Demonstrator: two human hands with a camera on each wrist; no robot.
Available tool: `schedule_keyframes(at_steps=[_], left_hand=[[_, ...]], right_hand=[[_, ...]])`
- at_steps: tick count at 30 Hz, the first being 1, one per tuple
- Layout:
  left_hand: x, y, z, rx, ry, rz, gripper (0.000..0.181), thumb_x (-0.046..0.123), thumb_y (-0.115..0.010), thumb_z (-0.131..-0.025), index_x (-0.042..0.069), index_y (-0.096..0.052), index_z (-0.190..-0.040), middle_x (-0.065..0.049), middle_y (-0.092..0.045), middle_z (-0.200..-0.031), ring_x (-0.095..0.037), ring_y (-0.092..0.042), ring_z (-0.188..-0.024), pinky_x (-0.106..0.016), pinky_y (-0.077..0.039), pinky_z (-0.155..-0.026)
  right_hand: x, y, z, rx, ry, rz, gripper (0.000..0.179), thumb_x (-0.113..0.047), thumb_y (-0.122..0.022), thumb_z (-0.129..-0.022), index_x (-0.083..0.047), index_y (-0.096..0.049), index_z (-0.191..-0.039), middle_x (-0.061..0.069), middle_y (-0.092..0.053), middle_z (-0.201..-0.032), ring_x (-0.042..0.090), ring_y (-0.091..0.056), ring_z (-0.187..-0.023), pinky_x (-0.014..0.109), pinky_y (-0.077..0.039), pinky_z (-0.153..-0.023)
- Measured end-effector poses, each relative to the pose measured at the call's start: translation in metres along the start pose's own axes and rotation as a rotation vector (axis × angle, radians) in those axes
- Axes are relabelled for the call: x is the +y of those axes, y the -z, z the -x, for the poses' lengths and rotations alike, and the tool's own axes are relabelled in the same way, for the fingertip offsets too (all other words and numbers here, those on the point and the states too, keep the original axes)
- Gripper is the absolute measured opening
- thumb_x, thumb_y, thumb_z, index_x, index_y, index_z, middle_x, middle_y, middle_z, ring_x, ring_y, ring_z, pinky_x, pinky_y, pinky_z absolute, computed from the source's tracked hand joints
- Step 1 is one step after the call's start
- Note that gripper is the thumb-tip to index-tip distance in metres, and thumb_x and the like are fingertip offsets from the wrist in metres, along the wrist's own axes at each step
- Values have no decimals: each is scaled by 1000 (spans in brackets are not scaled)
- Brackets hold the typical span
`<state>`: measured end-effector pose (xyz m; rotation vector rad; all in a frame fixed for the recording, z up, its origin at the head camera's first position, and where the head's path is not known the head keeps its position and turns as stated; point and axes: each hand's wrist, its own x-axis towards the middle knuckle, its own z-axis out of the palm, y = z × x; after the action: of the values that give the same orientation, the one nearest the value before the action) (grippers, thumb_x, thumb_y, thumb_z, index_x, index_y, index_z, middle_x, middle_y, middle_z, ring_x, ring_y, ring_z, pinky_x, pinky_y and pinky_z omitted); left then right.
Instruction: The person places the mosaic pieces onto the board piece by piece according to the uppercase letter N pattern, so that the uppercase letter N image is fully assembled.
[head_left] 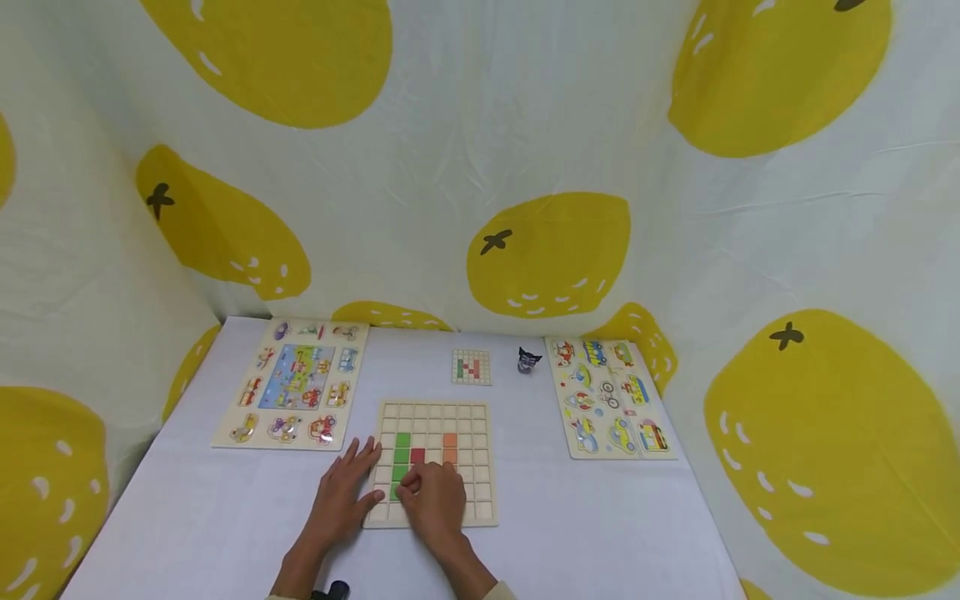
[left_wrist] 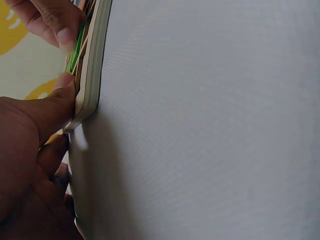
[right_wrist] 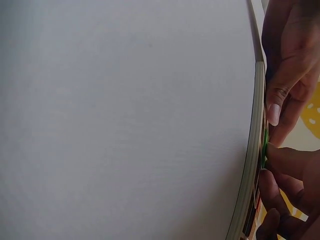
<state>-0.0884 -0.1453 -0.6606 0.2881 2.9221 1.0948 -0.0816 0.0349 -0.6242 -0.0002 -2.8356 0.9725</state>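
Note:
A wooden grid board [head_left: 480, 417] lies flat on the white table. My left hand [head_left: 341, 492] rests along its left edge, fingers spread and fairly straight, the thumb on the board's rim. Over the lower middle of the board, my right hand [head_left: 438, 502] has curled fingers; its thumb and fingertips pinch the lowest green tile [head_left: 395, 492], which sits at a grid cell. More green tiles [head_left: 401, 456] run up that same column. A red tile [head_left: 417, 455] and orange tiles [head_left: 450, 440] lie in other cells. The right hand hides some cells beneath it.
A small pattern card [head_left: 471, 367] lies behind the board, beside a dark cat-eared figurine [head_left: 528, 360]. Picture puzzle boards stand off to the left [head_left: 348, 417] and right [head_left: 600, 450]. A black object [head_left: 339, 590] is by the left wrist. A lemon-print curtain [head_left: 420, 250] encloses the table.

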Motion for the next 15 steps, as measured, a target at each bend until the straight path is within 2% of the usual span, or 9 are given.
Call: schedule_keyframes(at_steps=[7, 11, 15], left_hand=[[-3, 4, 1, -13, 7, -17, 84, 20, -85, -90, 13, -44, -163, -8, -36, -173, -42, -23, -164, -69, -18, -129], [-3, 6, 3, 1, -4, -18, 83, 19, -85, -89, 12, -46, -161, -8, -38, -172, -43, -26, -163, -70, -20, -128], [-1, 6, 2, 26, -27, -6, 82, 19, -86, -88, 12, -48, -160, -9, -40, -171, -44, -28, -161, -71, -23, -126]], right_hand=[[-1, 1, 2, -11, 12, 9, 13, -22, -95, -74, -26, -85, -80, -17, -70, -67, 2, -44, -71, 23, -32, -65], [0, 5, 2, -51, 33, -25, 11, -23, -94, -76, -26, -86, -84, -19, -73, -70, 2, -44, -71, 24, -32, -66], [7, 9, 1, -42, 54, -74, 8, -26, -92, -80, -27, -86, -85, -20, -76, -75, 0, -50, -74, 26, -38, -70]])
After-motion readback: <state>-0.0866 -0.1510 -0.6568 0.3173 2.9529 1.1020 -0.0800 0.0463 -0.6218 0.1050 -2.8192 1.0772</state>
